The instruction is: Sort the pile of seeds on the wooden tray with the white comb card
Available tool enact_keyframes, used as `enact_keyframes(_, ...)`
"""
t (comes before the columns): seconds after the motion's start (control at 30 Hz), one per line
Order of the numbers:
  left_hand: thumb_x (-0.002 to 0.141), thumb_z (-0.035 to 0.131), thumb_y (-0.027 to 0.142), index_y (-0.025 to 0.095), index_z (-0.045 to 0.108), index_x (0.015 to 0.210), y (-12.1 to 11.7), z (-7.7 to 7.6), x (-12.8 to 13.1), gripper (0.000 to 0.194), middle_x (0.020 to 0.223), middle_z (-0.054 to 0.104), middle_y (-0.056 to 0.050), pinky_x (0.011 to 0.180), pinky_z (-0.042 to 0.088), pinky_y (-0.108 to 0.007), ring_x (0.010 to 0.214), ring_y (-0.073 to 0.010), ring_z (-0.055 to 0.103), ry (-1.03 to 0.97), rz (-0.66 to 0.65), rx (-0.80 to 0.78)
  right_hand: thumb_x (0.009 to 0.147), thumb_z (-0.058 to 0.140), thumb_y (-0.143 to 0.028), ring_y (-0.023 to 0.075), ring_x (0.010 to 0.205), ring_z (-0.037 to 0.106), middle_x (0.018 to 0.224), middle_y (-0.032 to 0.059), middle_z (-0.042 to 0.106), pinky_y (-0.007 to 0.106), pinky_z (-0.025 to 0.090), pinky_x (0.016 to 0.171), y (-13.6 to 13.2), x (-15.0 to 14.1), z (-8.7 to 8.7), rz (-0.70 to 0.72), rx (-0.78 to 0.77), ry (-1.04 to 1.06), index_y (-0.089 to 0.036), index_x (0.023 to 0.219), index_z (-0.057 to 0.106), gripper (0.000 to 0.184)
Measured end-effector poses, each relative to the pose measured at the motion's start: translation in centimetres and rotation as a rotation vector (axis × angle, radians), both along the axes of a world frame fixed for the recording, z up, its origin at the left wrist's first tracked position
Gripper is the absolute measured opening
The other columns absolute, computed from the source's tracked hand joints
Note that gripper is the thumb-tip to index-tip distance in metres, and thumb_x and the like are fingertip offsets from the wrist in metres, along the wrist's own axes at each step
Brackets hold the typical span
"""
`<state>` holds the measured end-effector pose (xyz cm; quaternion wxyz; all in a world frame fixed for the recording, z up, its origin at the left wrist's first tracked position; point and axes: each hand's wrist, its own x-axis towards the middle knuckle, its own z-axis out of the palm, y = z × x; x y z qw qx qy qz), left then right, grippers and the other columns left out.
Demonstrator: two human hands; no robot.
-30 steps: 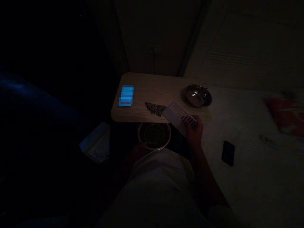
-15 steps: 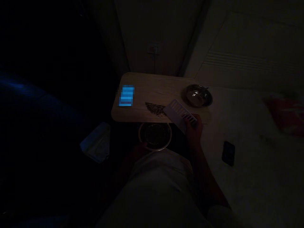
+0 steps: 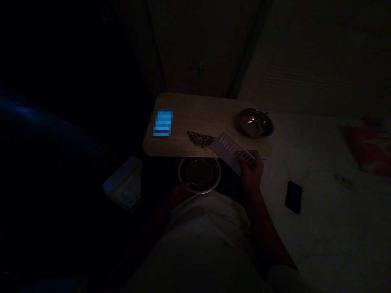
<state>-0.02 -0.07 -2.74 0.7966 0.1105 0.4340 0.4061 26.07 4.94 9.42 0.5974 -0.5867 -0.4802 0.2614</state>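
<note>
In dim light, my right hand point(image 3: 252, 169) is closed on the lower right end of a pale flat scraper-like piece with a row of slots point(image 3: 227, 150). Its left edge touches a spread of small dark seeds or grains point(image 3: 200, 140) on the wooden table point(image 3: 195, 110). Below the table's near edge, a round metal bowl point(image 3: 181, 177) sits close to my lap. My left hand point(image 3: 181, 189) grips the bowl's near left rim with the thumb on top; its other fingers are hidden. The inside of the bowl is too dark to read.
A shiny steel bowl point(image 3: 255, 123) stands at the table's right end, a bright pixelated screen point(image 3: 163, 123) at its left. On the pale surface at right lie a dark phone point(image 3: 293, 197) and a red packet point(image 3: 369, 148). A whitish bag point(image 3: 124, 183) is lower left.
The slotted piece rose slightly and came back down a little to the right with my right hand. My left hand and the bowl stay nearly in place.
</note>
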Motion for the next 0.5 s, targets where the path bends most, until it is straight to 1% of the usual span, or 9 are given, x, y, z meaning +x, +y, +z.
enact_keyframes(0.07, 0.068, 0.080, 0.032, 0.015, 0.073, 0.103, -0.1, 0.2, 0.0, 0.039, 0.102, 0.078, -0.012, 0.107, 0.044, -0.048, 0.122, -0.0381, 0.062, -0.003, 0.000, -0.007, 0.080, 0.070, -0.033, 0.0125, 0.067, 0.052, 0.074, -0.0035, 0.060, 0.025, 0.041, 0.065, -0.2, 0.1, -0.2, 0.009, -0.012, 0.007, -0.020, 0.087, 0.058, 0.018)
enact_keyframes(0.13, 0.068, 0.080, 0.031, 0.018, 0.073, 0.106, -0.2, 0.5, 0.0, 0.041, 0.108, 0.078, -0.010, 0.107, 0.044, -0.047, 0.126, -0.0379, 0.059, -0.006, 0.007, -0.009, 0.080, 0.070, -0.034, 0.0124, 0.067, 0.052, 0.075, -0.0035, 0.060, 0.025, 0.042, 0.065, -0.4, 0.2, -0.5, 0.023, -0.029, 0.006, -0.021, 0.088, 0.058, 0.019)
enact_keyframes(0.2, 0.066, 0.081, 0.030, 0.019, 0.074, 0.104, -0.2, 0.8, 0.0, 0.040, 0.109, 0.078, -0.009, 0.108, 0.043, -0.046, 0.128, -0.0379, 0.058, 0.001, 0.012, -0.009, 0.081, 0.069, -0.035, 0.0128, 0.068, 0.053, 0.076, -0.0032, 0.061, 0.025, 0.042, 0.065, -0.5, 0.2, -0.8, 0.040, -0.035, -0.004, -0.021, 0.089, 0.059, 0.020)
enact_keyframes(0.37, 0.065, 0.080, 0.026, 0.016, 0.074, 0.093, 0.2, 1.4, 0.1, 0.031, 0.092, 0.079, -0.013, 0.108, 0.042, -0.051, 0.121, -0.0410, 0.062, -0.013, -0.008, 0.004, 0.080, 0.070, -0.037, 0.0132, 0.068, 0.054, 0.077, -0.0025, 0.062, 0.025, 0.042, 0.064, -0.6, 0.4, -1.0, 0.104, -0.054, -0.010, -0.021, 0.089, 0.059, 0.021)
enact_keyframes(0.5, 0.064, 0.080, 0.018, 0.022, 0.074, 0.088, -0.3, 1.6, -0.1, 0.025, 0.084, 0.078, -0.009, 0.109, 0.040, -0.050, 0.124, -0.0398, 0.060, -0.005, 0.042, 0.045, 0.079, 0.071, -0.036, 0.0130, 0.067, 0.053, 0.077, -0.0027, 0.063, 0.024, 0.041, 0.062, -0.6, 0.5, -0.6, 0.124, -0.066, 0.002, -0.021, 0.089, 0.060, 0.021)
